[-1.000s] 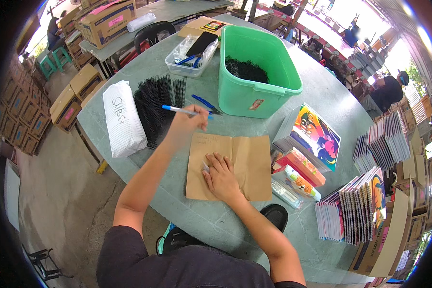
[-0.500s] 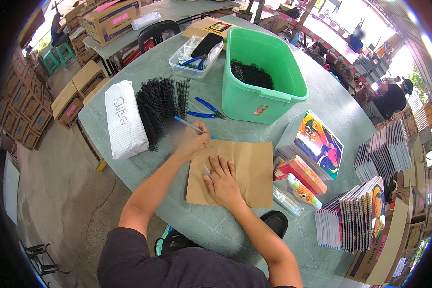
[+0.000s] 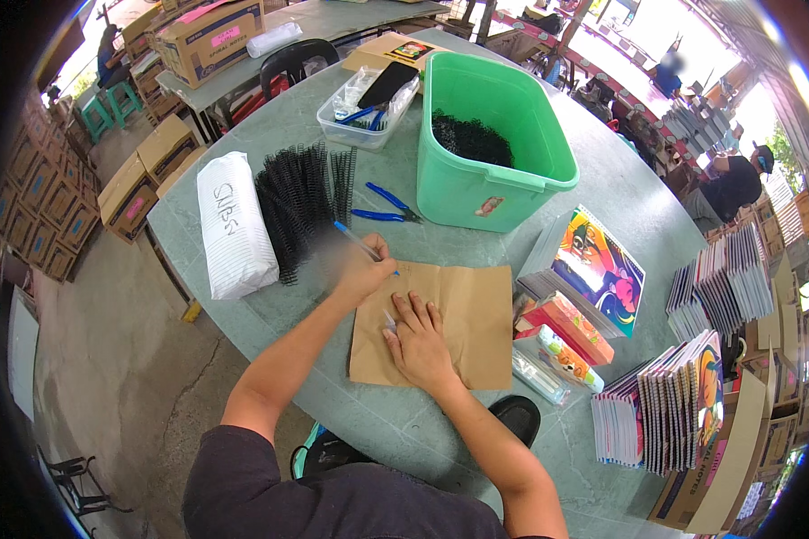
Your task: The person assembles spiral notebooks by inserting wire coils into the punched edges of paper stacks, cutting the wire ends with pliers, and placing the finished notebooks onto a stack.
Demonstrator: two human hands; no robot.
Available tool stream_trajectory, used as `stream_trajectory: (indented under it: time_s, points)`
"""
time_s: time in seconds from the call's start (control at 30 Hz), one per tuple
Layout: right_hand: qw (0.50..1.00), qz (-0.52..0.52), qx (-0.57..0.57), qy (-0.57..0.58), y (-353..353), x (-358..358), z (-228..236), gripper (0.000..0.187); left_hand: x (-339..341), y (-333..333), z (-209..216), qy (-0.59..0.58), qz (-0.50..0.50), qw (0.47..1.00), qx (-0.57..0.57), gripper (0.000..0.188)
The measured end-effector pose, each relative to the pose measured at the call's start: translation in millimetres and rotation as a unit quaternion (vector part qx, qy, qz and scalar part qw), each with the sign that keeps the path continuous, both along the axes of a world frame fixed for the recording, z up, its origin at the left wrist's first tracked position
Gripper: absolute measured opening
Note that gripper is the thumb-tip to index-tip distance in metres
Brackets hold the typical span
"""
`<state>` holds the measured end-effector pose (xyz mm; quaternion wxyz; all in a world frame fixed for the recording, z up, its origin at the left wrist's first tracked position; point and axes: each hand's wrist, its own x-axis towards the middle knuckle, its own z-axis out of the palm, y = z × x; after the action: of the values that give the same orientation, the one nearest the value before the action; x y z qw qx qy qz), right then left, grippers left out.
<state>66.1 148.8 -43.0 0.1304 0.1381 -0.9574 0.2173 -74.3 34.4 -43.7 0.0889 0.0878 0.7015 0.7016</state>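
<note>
brown paper sheet (image 3: 476, 328) lies flat with a crease down its middle, its upper left part right below the grip of the left hand (image 3: 366, 272) and the rest of it spreading to the right and nearer the wearer. that grip is closed, fingers pinched round a blue-and-white pen (image 3: 351, 235) whose blue end leans up and to the left; the tip is at the sheet's upper edge, though whether it touches cannot be told. below and right of the grip, the right hand (image 3: 418, 346) rests palm down on the sheet, fingers slightly spread, a small pale pointed thing (image 3: 388, 318) beside its thumb; whether it has hold of that is unclear.

just left of the grip, black spiral coils (image 3: 292, 202) come close, with a white wrapped package (image 3: 234, 225) along their far side. beyond the grip, blue-handled cutters (image 3: 377, 216) lie near, then the green tub (image 3: 463, 193). to the right of the grip, a band of tabletop (image 3: 467, 247) runs between the sheet's upper edge and the tub. farther right, the sheet's right edge sits just beside a patterned pouch (image 3: 566, 357) and a red box (image 3: 571, 328)
</note>
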Motion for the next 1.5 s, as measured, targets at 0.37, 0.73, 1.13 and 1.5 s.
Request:
stream_trajectory:
  time_s: [0.37,0.73,1.13,1.5]
  points:
    - [1.0,-0.001,0.005,-0.004,-0.3,-0.1,1.8,0.034,1.6,-0.2,-4.0,0.067,-0.021,0.993,-0.099,0.012]
    - [0.991,-0.019,-0.128,-0.025,7.0,-3.7,-3.6,0.024,45.4,-40.2,71.9,-0.097,-0.168,0.978,0.081,0.012]
    - [0.996,-0.009,-0.085,0.012,3.3,-4.0,-4.7,0.021,67.6,-43.7,27.4,0.086,-0.194,0.977,0.024,0.022]
    - [0.999,-0.014,0.01,0.033,2.5,3.7,-2.7,0.017,88.5,-38.8,32.6,0.021,0.067,0.996,-0.045,0.044]
